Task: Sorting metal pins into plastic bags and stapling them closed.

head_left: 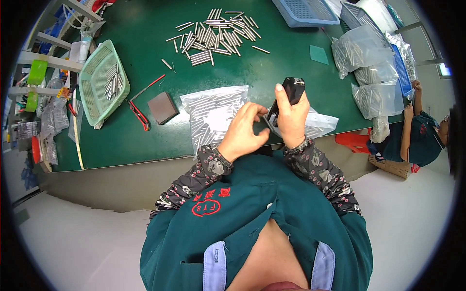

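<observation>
The fingers of my right hand (294,119) are wrapped round a black tool (294,88), thumb along its side; I have it at the front of the worktop (145,46), by the left end of a clear bag (323,122) of metal rods. My left hand (242,130) is beside it, half open, fingers bent and thumb apart; I can't tell whether its fingertips touch anything. Just left lies a larger clear bag (206,104) full of rods, then a dark block (163,107) and a red-handled tool (140,116). The pale green basket (90,97) holds more rods. At the right, filled plastic bags (359,48) sit by a blue basket (401,70). Loose rods (213,39) lie heaped across the green surface. Beyond are a rack (51,58), a pale floor (87,237) and another person (421,138).
</observation>
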A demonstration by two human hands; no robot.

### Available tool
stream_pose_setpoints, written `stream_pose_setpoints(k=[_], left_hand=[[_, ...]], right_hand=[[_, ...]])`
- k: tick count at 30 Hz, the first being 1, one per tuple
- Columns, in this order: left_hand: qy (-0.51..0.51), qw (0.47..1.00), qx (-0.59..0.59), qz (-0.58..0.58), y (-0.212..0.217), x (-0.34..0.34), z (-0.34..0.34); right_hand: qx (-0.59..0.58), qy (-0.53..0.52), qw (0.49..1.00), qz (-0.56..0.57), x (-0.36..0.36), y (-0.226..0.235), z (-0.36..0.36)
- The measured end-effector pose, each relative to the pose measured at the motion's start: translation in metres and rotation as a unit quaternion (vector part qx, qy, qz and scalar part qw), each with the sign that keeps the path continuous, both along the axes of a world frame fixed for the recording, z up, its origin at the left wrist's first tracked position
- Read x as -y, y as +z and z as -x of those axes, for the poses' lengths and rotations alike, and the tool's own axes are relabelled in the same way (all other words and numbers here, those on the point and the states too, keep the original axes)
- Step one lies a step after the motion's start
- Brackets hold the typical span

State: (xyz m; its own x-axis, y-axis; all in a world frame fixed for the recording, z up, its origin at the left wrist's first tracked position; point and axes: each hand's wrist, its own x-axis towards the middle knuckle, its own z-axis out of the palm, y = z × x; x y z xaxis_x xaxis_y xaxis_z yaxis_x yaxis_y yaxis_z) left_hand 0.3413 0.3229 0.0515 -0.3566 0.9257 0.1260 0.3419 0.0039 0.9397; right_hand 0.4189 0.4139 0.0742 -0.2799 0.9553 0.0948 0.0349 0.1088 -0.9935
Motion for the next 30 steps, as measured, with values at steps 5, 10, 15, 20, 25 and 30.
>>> stream_pose_setpoints(k=[5, 10, 15, 20, 25, 30], left_hand=[[-0.035, 0.997, -0.061, -0.023, -0.006, -0.002, -0.007], [-0.015, 0.995, -0.095, -0.04, -0.007, -0.011, -0.007], [0.004, 0.997, -0.073, -0.03, -0.013, -0.008, -0.01], [-0.014, 0.999, 0.013, 0.035, -0.011, -0.004, -0.002], [-0.025, 0.999, 0.03, 0.03, -0.005, -0.005, 0.003], [-0.021, 0.999, -0.031, -0.002, 0.012, -0.011, 0.0]], right_hand=[[0.017, 0.019, 1.0, 0.01, -0.006, -0.002, -0.001], [0.025, 0.027, 0.999, 0.035, -0.013, -0.005, -0.002], [0.036, 0.035, 0.998, 0.03, -0.016, -0.007, -0.003], [-0.132, 0.051, 0.966, 0.217, -0.037, 0.014, -0.014], [-0.235, 0.017, 0.931, 0.28, -0.068, 0.028, -0.041], [-0.306, 0.041, 0.85, 0.428, -0.068, 0.023, -0.052]])
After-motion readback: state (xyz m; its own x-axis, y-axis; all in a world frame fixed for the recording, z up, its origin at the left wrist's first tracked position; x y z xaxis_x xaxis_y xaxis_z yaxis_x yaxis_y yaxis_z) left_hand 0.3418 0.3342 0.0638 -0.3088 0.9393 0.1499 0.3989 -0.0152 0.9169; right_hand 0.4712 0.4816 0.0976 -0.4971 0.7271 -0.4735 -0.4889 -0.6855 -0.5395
